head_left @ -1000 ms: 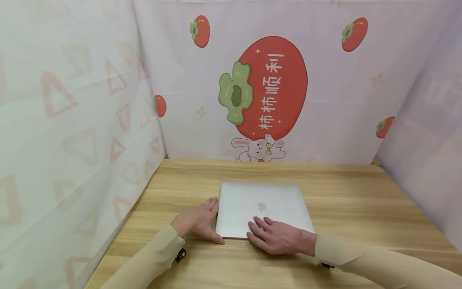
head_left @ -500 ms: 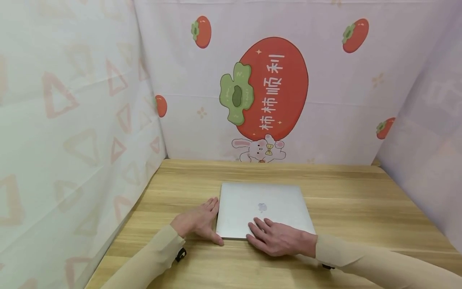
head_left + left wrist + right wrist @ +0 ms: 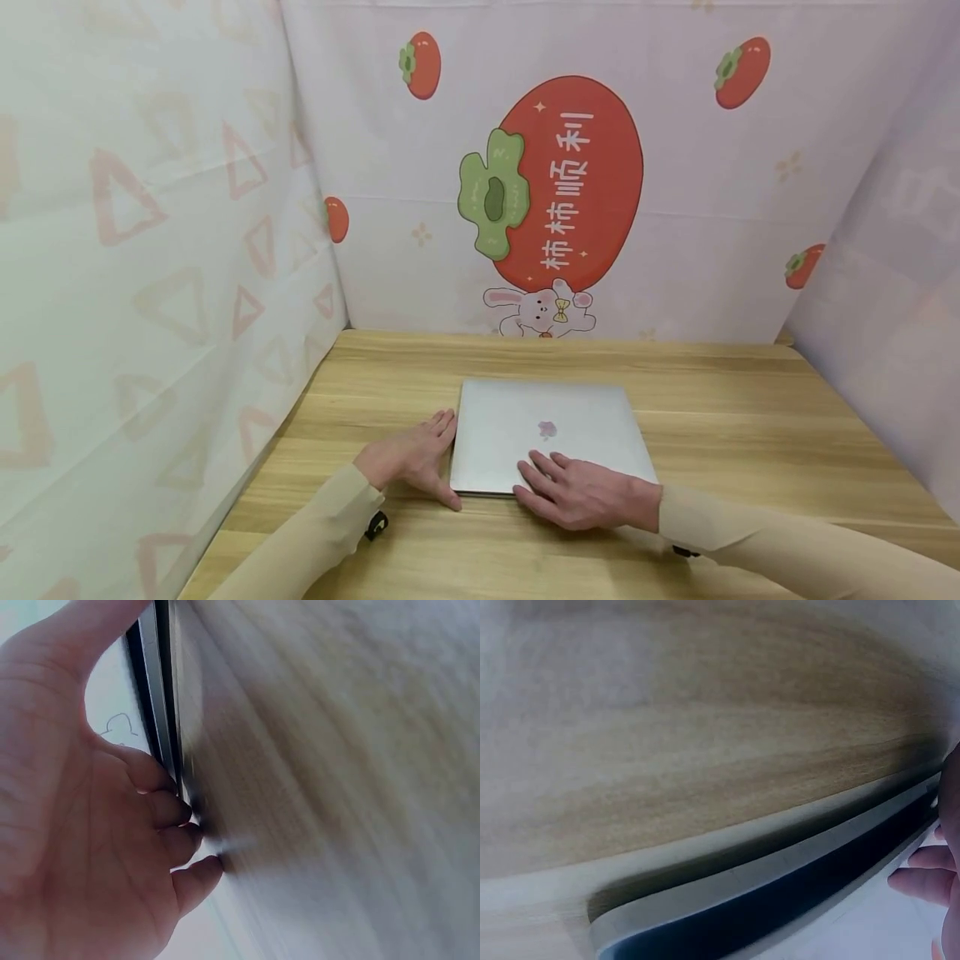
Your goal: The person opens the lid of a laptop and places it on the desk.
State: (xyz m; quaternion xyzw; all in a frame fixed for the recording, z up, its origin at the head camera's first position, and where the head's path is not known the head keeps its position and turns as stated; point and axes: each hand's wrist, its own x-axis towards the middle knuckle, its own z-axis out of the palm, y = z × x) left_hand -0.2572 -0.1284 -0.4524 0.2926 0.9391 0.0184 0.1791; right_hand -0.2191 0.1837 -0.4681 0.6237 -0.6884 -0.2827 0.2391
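Observation:
A silver laptop with an apple logo lies on the wooden table, its front edge toward me. In the right wrist view its lid stands slightly ajar, with a dark gap above the base. My right hand is at the front edge, fingers spread over the lid and thumb tucked at the gap, mostly hidden in the head view. Along the laptop's left side lies my left hand, fingers straight against the edge and thumb at the front left corner.
The wooden table extends on both sides of the laptop. A patterned cloth wall with persimmons and a rabbit rises at the back, with further cloth walls left and right.
A dark line along the laptop's front edge shows more plainly now. My left thumb has shifted slightly away from the corner. Both hands otherwise keep their places.

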